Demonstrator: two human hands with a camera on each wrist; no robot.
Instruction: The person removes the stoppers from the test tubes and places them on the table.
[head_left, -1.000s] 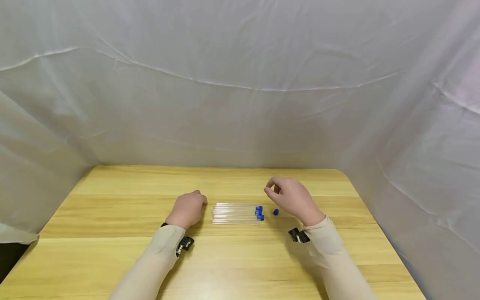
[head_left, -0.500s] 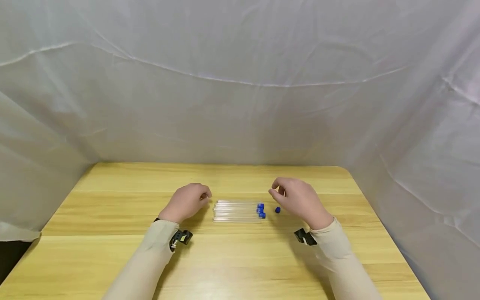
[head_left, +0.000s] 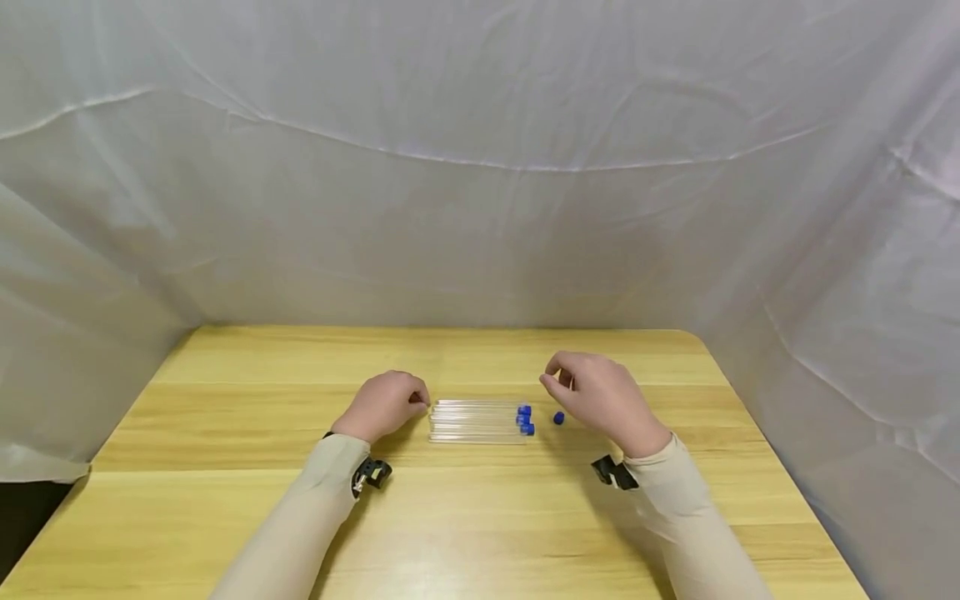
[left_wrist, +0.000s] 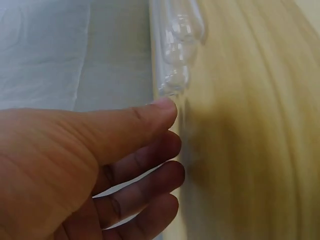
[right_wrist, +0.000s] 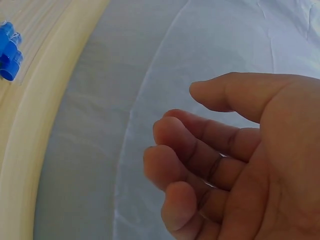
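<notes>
L hand [head_left: 384, 406] fingers loosely curled by clear tubes [head_left: 476, 422] — R hand [head_left: 600, 396] same, empty.

We see soft, even light from above through the white sheeting [head_left: 480, 208], with faint shadows under both arms on the table [head_left: 480, 517]; the head view bends at its edges, and both wrist views are blurred up close
</notes>
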